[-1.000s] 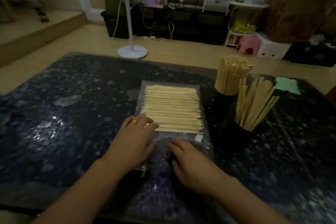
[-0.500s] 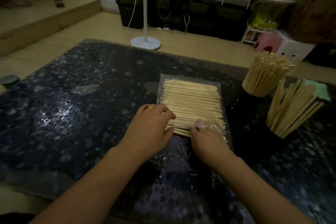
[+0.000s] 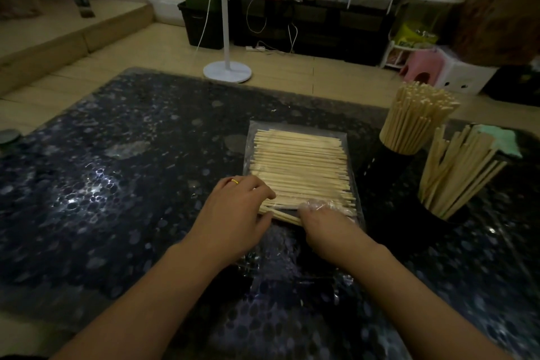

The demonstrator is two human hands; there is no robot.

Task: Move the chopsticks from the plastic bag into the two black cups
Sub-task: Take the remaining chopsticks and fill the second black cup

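A clear plastic bag (image 3: 355, 213) lies flat mid-table with a layer of pale wooden chopsticks (image 3: 301, 164) inside. My left hand (image 3: 233, 213) grips the bag's near left corner, its fingers curled over the chopstick ends. The fingertips of my right hand (image 3: 327, 228) are inside the bag under the film, curled on a few chopsticks (image 3: 282, 216) that lie skewed at the near edge. To the right stand two black cups: the far cup (image 3: 390, 165) packed with upright chopsticks, and the near cup (image 3: 438, 226) with chopsticks leaning loosely.
The dark speckled table (image 3: 117, 184) has a shiny cover. A green cloth (image 3: 502, 137) lies behind the near cup. Beyond the far edge a white fan stand (image 3: 227, 70) is on the floor, with a pink stool (image 3: 420, 70) at right.
My right hand moved forward and slid its fingers into the bag. My left hand shifted onto the bag's near left corner. A few near chopsticks now lie skewed.
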